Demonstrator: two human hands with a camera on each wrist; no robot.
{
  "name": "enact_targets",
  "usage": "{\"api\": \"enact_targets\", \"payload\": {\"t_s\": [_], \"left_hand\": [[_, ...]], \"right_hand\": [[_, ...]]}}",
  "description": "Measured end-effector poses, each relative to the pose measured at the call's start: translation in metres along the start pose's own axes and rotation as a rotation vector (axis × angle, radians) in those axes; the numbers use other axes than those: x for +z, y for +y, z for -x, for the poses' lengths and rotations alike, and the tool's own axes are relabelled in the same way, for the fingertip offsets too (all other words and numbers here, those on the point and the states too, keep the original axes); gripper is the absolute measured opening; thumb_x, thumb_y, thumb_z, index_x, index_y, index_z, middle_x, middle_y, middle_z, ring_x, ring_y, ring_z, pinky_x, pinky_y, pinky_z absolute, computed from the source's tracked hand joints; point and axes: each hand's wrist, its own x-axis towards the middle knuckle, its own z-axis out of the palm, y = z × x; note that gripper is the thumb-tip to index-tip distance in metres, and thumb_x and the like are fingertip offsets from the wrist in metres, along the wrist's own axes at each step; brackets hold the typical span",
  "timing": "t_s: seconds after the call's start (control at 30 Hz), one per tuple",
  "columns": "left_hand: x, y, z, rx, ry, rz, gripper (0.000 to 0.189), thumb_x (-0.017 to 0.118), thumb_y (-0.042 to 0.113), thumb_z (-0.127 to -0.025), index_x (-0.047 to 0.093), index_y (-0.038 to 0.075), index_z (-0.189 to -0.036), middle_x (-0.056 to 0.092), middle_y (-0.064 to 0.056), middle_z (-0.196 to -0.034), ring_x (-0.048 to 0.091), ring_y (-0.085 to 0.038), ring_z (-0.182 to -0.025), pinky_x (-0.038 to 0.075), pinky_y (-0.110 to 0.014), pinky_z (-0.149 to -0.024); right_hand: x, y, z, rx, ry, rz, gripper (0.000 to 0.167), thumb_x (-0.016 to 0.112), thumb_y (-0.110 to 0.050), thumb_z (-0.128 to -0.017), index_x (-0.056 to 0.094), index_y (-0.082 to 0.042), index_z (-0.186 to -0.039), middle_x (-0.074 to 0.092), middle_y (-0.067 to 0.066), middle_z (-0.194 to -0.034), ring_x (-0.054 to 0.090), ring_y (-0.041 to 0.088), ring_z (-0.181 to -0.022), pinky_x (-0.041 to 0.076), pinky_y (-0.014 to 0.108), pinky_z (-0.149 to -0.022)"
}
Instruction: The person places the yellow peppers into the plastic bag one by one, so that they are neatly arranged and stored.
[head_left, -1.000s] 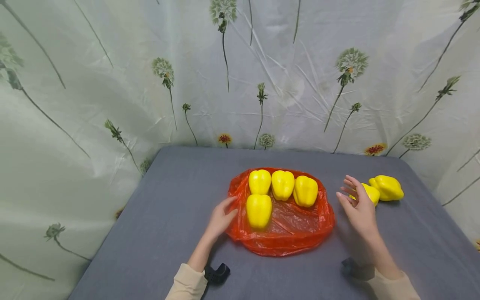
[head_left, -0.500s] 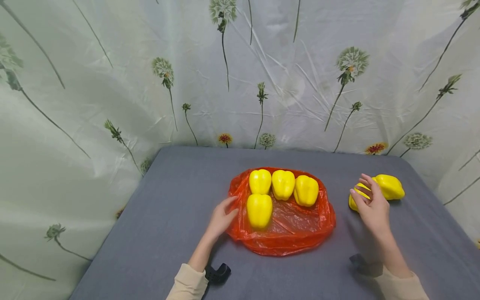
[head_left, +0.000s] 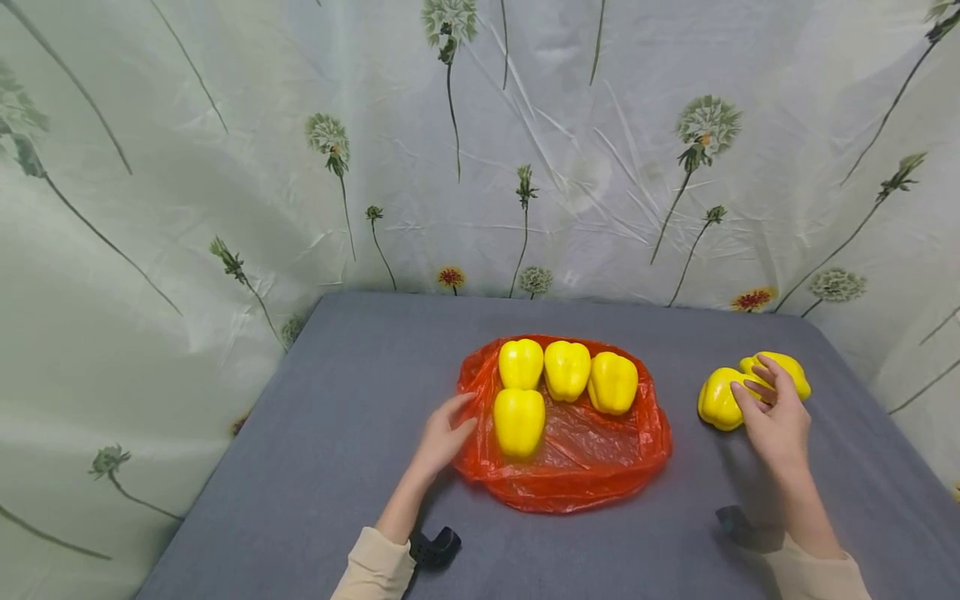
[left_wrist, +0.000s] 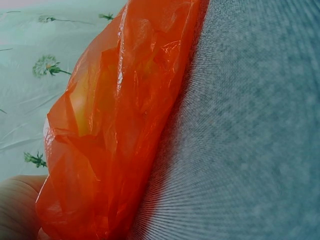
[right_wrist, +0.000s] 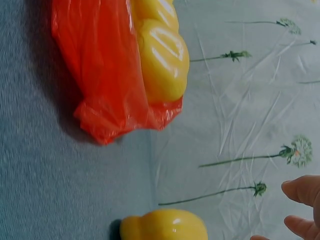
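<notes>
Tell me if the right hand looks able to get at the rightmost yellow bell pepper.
Likely yes: the right hand, apparently empty, overlaps the rightmost yellow bell pepper in the head view. The pepper's right side looks free; the neighboring bell pepper crowds its left.

Count: 6 yellow bell peppers (head_left: 519,423), 1 red plastic bag (head_left: 555,493), 1 left hand (head_left: 441,435), 1 right hand (head_left: 780,425).
Peppers split: 4 in the bag, 2 on the desk (head_left: 352,417) (one partly hidden, counted anyway). Plus 2 pale sleeves (head_left: 377,560), 2 black wrist devices (head_left: 438,548), 1 desk, 1 flower-print backdrop (head_left: 570,137).
</notes>
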Motion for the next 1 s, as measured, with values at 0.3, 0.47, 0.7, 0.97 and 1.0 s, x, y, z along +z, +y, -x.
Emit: {"api": "enact_targets", "payload": {"t_s": [0.3, 0.47, 0.7, 0.97, 1.0], "left_hand": [[0.0, 0.001, 0.001, 0.008, -0.005, -0.007, 0.044, 0.056, 0.008, -0.089, 0.051, 0.001, -0.132, 0.05, -0.022, -0.138, 0.042, -0.04, -0.132, 0.033, -0.055, -0.109], [0.0, 0.001, 0.002, 0.002, -0.012, -0.015, 0.044, 0.055, 0.008, -0.089, 0.051, 0.002, -0.132, 0.05, -0.022, -0.137, 0.043, -0.04, -0.131, 0.034, -0.055, -0.108], [0.0, 0.001, 0.002, 0.001, -0.015, -0.022, 0.044, 0.055, 0.008, -0.089, 0.051, 0.002, -0.132, 0.05, -0.022, -0.137, 0.043, -0.04, -0.131, 0.034, -0.056, -0.108], [-0.001, 0.002, 0.002, -0.005, -0.009, -0.038, 0.044, 0.056, 0.009, -0.089, 0.052, 0.003, -0.132, 0.051, -0.022, -0.137, 0.043, -0.04, -0.131, 0.034, -0.056, -0.108], [-0.001, 0.001, 0.002, 0.0, -0.008, -0.038, 0.043, 0.056, 0.009, -0.089, 0.052, 0.003, -0.132, 0.05, -0.022, -0.137, 0.043, -0.041, -0.13, 0.034, -0.056, -0.108]], "right_hand": [[-0.006, 0.008, -0.005, 0.039, 0.032, 0.014, 0.057, 0.051, -0.027, -0.094, 0.03, -0.017, -0.146, 0.044, 0.016, -0.145, 0.049, -0.006, -0.105, 0.038, -0.003, -0.08], [-0.007, 0.014, -0.006, 0.039, 0.026, 0.029, 0.058, 0.051, -0.026, -0.094, 0.03, -0.015, -0.147, 0.043, 0.019, -0.144, 0.054, 0.011, -0.11, 0.033, -0.004, -0.069], [-0.007, 0.024, -0.008, -0.066, -0.016, 0.115, 0.059, 0.051, -0.021, -0.094, 0.028, 0.0, -0.145, 0.044, 0.033, -0.136, 0.05, 0.047, -0.113, 0.024, -0.005, -0.058], [-0.005, 0.025, -0.01, -0.063, -0.045, 0.161, 0.06, 0.048, -0.02, -0.094, 0.025, 0.003, -0.145, 0.041, 0.036, -0.135, 0.05, 0.05, -0.113, 0.052, 0.043, -0.078], [-0.004, 0.025, -0.01, -0.059, -0.048, 0.16, 0.06, 0.048, -0.019, -0.095, 0.024, 0.004, -0.145, 0.041, 0.037, -0.135, 0.05, 0.051, -0.114, 0.05, 0.05, -0.083]]}}
